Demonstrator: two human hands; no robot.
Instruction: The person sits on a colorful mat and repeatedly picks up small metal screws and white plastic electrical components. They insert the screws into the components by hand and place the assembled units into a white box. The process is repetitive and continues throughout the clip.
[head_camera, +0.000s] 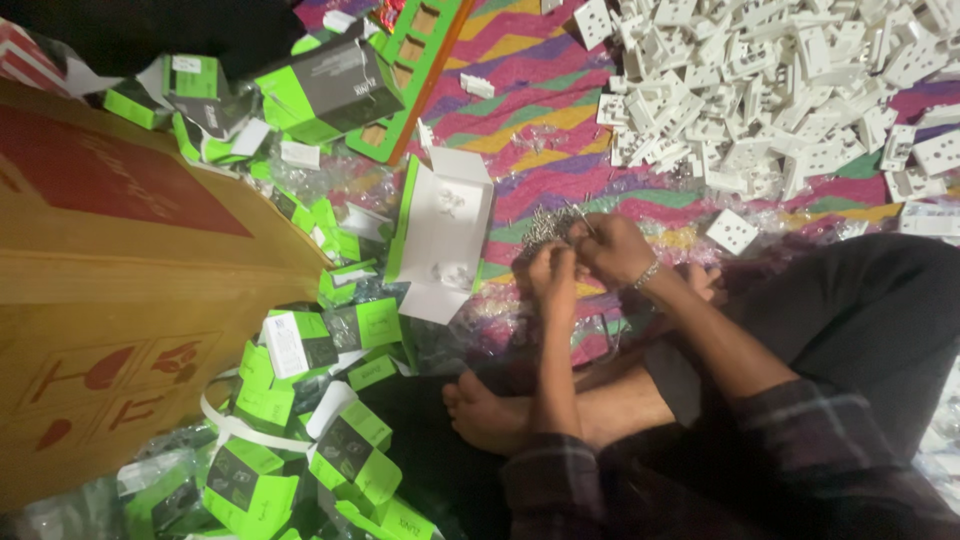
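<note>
Here, both hands (580, 262) together, pinching a blurred clump of small screws (545, 226), fingertips hidden.

Dim, soft, grainy light; the heap of white plastic socket plates (780, 90) beyond the hands glares; shadow deepens nearer the body.

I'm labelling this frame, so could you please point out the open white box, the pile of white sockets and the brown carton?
Open white box (442, 235), head view, inside of its lid.
Pile of white sockets (770, 90), head view, middle of heap.
Brown carton (110, 290), head view, top face.
</note>
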